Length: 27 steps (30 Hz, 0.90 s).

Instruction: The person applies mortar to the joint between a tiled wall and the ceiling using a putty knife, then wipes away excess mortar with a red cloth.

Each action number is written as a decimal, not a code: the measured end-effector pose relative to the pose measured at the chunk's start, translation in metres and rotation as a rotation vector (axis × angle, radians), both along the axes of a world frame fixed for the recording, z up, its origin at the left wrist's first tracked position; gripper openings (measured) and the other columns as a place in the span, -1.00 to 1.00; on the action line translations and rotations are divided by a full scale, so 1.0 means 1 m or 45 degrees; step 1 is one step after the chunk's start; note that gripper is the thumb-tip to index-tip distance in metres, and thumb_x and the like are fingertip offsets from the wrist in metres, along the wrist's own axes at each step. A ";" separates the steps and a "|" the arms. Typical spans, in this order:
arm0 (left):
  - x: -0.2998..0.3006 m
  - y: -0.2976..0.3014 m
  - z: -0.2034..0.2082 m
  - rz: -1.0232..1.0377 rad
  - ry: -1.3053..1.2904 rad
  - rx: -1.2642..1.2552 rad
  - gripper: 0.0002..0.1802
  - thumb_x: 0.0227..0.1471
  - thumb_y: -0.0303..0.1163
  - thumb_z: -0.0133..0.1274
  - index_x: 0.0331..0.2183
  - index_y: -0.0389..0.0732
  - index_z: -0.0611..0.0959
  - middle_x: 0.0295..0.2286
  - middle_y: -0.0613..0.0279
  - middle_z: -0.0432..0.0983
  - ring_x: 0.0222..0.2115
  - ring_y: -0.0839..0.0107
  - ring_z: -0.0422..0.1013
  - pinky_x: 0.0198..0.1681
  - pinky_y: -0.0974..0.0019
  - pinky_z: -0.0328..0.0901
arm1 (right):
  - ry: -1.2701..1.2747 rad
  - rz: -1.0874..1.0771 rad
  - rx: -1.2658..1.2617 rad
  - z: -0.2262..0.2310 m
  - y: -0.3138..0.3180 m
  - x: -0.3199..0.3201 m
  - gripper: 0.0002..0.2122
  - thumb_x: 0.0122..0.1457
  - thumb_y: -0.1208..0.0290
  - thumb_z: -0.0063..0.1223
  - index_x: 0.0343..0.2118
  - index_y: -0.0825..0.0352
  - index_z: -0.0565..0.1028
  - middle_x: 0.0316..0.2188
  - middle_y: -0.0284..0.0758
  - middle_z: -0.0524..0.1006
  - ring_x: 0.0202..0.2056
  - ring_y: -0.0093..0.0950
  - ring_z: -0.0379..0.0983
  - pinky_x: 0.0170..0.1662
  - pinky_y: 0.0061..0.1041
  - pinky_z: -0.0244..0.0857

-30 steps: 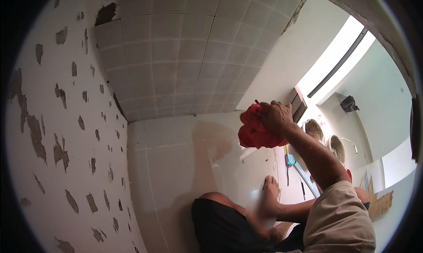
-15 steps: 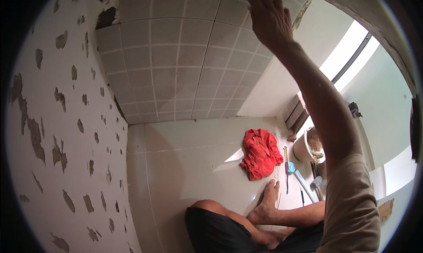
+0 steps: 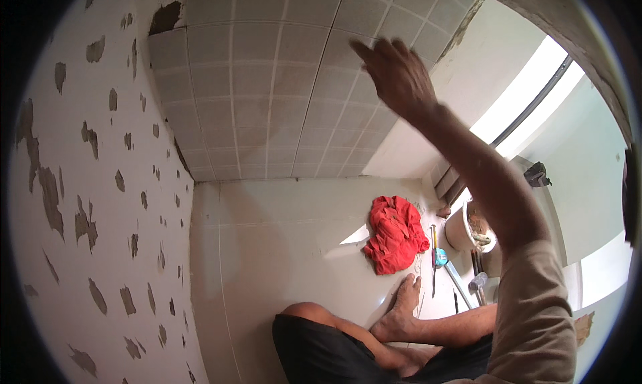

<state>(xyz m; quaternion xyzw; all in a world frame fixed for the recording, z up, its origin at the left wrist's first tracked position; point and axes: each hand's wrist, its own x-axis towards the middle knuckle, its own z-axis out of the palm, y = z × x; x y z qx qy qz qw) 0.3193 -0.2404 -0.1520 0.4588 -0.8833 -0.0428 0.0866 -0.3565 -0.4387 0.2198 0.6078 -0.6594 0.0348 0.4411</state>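
My right hand (image 3: 400, 80) is raised in front of the grey tiled wall (image 3: 251, 80), near its right-hand edge. Its fingers point up and to the left, apart and a little smeared by motion, with nothing visible held in them. Whether the fingertips touch the tiles I cannot tell. The tiles have a pale grid pattern and darker joints between the larger panels. My left hand is out of the picture.
On the pale floor (image 3: 267, 250) lies a crumpled red cloth (image 3: 396, 235). Beside it are a blue tape measure (image 3: 440, 256), a white bucket (image 3: 459, 229) and several tools. A chipped white wall (image 3: 114, 203) rises at left; a bright window opening (image 3: 525, 110) is at right.
My right hand has come down and slightly left across the tiles, the arm bending more. The cloth and tools on the floor stay where they were.
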 end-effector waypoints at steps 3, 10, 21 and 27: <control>0.007 -0.003 0.006 0.062 -0.046 0.276 -0.33 0.12 -0.11 0.07 0.19 -0.25 0.43 0.16 -0.11 0.34 0.24 -0.20 0.20 0.27 -0.33 0.07 | -0.432 -0.159 0.185 -0.076 0.058 0.002 -0.85 0.23 0.36 0.15 -0.22 0.30 0.57 -0.27 -0.21 0.51 -0.18 -0.18 0.49 -0.17 -0.14 0.37; -0.003 0.000 -0.002 0.031 0.027 0.120 -0.35 0.35 0.07 -0.21 0.17 -0.26 0.46 0.18 -0.08 0.33 0.25 -0.20 0.18 0.25 -0.33 0.05 | -1.011 -0.988 0.685 -0.258 0.212 0.012 -0.46 0.19 0.22 0.19 0.27 -0.04 0.39 0.11 -0.07 0.42 0.12 0.01 0.38 0.14 -0.10 0.36; 0.003 0.012 -0.014 0.063 -0.190 -0.015 -0.34 0.30 -0.04 -0.22 0.22 -0.33 0.35 0.25 -0.15 0.17 0.30 -0.19 0.06 0.30 -0.28 -0.03 | -0.985 -0.820 0.001 -0.273 0.247 -0.023 -0.85 0.15 0.47 0.07 -0.25 0.19 0.63 -0.23 -0.15 0.49 -0.25 -0.01 0.55 -0.16 -0.05 0.44; 0.002 0.007 -0.026 0.075 -0.153 0.106 -0.31 0.32 0.06 -0.31 0.21 -0.29 0.37 0.24 -0.14 0.21 0.28 -0.21 0.10 0.30 -0.33 -0.08 | -1.068 -0.933 0.336 -0.323 0.301 -0.043 -0.68 0.19 0.35 0.13 0.02 0.18 0.56 -0.14 -0.16 0.52 -0.12 -0.07 0.50 -0.02 -0.12 0.38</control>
